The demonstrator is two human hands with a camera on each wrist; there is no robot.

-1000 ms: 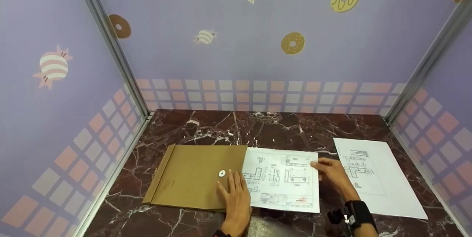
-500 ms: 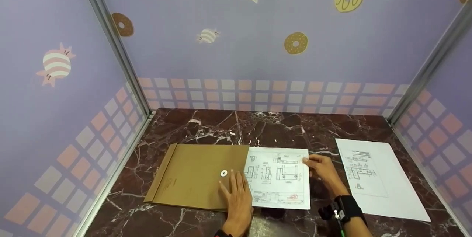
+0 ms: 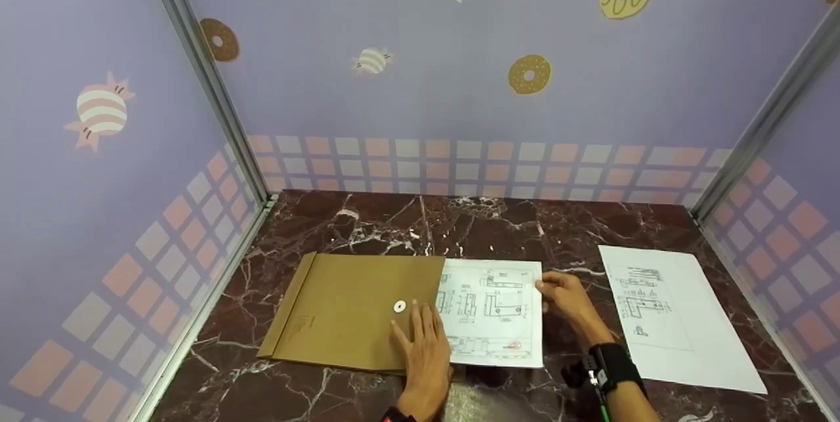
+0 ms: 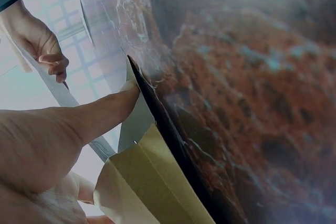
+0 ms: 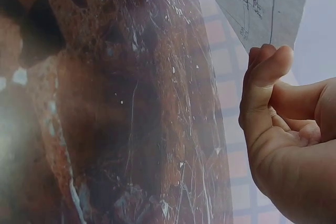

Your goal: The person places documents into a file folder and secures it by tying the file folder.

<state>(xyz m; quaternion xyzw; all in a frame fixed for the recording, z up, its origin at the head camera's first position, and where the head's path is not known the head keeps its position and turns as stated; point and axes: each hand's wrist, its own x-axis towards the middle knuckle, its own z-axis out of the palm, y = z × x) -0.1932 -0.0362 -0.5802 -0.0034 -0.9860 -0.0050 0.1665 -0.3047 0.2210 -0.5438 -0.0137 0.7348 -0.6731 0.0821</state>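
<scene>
A brown paper envelope (image 3: 354, 310) with a white round button lies left of centre in the head view. My left hand (image 3: 423, 356) rests on it at the mouth, fingers spread and fairly straight. In the left wrist view, its thumb (image 4: 107, 111) reaches straight to the lower layer at the gaping mouth. A printed technical drawing sheet (image 3: 495, 317) lies partly inside the envelope, its right part showing. My right hand (image 3: 567, 297) pinches the sheet's right edge between thumb and fingers. The right wrist view shows curled fingers (image 5: 260, 80) at the paper's corner.
Another drawing sheet (image 3: 682, 323) lies flat to the right, beyond my right wrist. The dark red marble table (image 3: 485, 228) is enclosed by purple patterned panels (image 3: 459, 100) at the back and both sides.
My right hand has moved left with the drawing sheet, so less of the sheet shows outside the envelope. My left hand has stayed on the envelope.
</scene>
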